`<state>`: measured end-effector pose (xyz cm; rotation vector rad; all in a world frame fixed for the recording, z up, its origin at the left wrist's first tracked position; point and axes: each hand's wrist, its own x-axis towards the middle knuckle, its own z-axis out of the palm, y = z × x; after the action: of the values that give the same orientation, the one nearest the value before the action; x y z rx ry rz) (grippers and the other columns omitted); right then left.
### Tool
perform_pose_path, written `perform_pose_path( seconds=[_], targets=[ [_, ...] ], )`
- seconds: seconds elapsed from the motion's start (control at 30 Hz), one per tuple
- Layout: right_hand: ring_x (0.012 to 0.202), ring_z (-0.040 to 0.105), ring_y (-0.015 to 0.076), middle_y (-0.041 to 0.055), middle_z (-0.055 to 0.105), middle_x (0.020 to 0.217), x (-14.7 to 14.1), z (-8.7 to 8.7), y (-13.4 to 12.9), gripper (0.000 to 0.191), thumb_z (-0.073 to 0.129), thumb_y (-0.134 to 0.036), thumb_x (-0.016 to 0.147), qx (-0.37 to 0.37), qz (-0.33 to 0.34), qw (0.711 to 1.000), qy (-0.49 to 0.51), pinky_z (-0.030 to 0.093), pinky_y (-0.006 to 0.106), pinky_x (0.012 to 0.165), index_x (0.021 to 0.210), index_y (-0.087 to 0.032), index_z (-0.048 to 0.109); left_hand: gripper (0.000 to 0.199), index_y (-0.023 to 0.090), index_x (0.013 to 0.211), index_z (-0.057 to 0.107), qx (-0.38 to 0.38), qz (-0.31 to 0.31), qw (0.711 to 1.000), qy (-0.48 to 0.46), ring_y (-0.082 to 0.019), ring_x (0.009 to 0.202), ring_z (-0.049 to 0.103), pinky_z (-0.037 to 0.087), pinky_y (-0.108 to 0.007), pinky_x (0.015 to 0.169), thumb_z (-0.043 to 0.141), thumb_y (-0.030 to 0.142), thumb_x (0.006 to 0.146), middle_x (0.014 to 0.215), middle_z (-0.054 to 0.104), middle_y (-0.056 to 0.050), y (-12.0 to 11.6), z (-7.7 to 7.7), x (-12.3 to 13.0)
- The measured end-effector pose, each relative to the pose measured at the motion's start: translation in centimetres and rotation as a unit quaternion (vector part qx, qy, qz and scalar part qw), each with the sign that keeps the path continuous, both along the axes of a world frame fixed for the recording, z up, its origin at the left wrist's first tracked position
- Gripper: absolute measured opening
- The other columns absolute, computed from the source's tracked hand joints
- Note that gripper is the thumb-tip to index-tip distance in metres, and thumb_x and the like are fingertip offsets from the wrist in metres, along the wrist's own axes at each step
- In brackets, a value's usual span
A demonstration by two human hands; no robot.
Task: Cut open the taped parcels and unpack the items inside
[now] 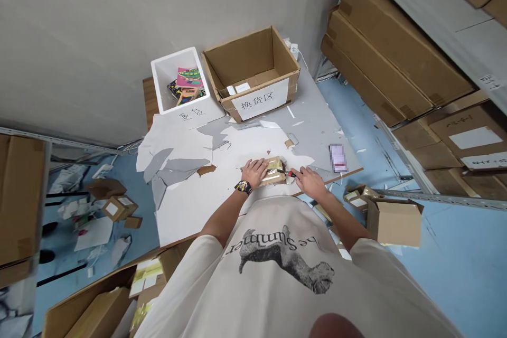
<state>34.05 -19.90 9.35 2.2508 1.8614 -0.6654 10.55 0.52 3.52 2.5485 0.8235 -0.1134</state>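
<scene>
The left hand (254, 172) lies palm down with open fingers on a small brown cardboard parcel with tape (275, 170), on a white-covered table (186, 211). The right hand (311, 182), arm stretched forward, closes around a small red-handled cutter (291, 173) beside the parcel.

At the top of the frame, a white foam box (174, 66) holds colourful picture books (188, 82), beside an open cardboard carton (249, 66) with a paper sign (259, 99) reading 换货区. Torn white paper (186, 206) covers much of the grey desk (312, 127), and a blurred pinkish packet (338, 158) lies at its right. Large cartons (396, 47) fill metal shelving (443, 199) at upper right, while small boxes (119, 207) lie on the blue floor (455, 274) at left.
</scene>
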Motion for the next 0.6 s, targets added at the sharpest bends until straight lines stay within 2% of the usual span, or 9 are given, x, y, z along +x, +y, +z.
perform_pose_path(
  seconds=[0.17,0.33,0.47,0.6],
  targets=[
    [0.132,0.058,0.0333,0.0192,0.067,0.147,0.4,0.5,0.5,0.057,0.039,-0.033,0.12,0.029,0.033,0.999,-0.024,0.047,0.039,0.107,0.175,-0.026,0.05,0.055,0.031,0.167,0.062,0.023,-0.005,0.999,-0.038,-0.033,0.152,0.06,0.035,-0.058,0.136,0.042,0.036,0.117,0.167,0.065,-0.011,0.3,-0.3,0.0],
    [0.128,0.059,0.0337,0.0183,0.07,0.141,0.1,-0.1,0.4,0.056,0.039,-0.033,0.12,0.068,0.032,0.997,-0.033,0.047,0.041,0.104,0.174,-0.026,0.053,0.051,0.029,0.158,0.07,0.064,-0.011,0.995,-0.078,-0.033,0.141,0.068,0.046,-0.055,0.127,0.041,0.036,0.118,0.158,0.072,-0.011,0.7,-1.2,0.2],
    [0.125,0.058,0.0346,0.019,0.07,0.139,-0.7,-1.0,1.6,0.057,0.037,-0.033,0.12,0.075,0.041,0.996,-0.036,0.046,0.043,0.101,0.175,-0.025,0.052,0.05,0.029,0.157,0.071,0.068,-0.013,0.994,-0.089,-0.033,0.139,0.068,0.048,-0.055,0.124,0.041,0.036,0.118,0.156,0.073,-0.011,0.6,-1.6,0.1],
    [0.123,0.057,0.0357,0.0187,0.068,0.141,-0.2,-1.8,1.9,0.059,0.037,-0.029,0.119,0.08,0.052,0.994,-0.05,0.045,0.045,0.1,0.177,-0.028,0.049,0.05,0.03,0.157,0.071,0.063,-0.007,0.994,-0.087,-0.033,0.14,0.068,0.046,-0.054,0.125,0.042,0.037,0.117,0.158,0.073,-0.009,0.6,-1.7,0.0]
  ],
)
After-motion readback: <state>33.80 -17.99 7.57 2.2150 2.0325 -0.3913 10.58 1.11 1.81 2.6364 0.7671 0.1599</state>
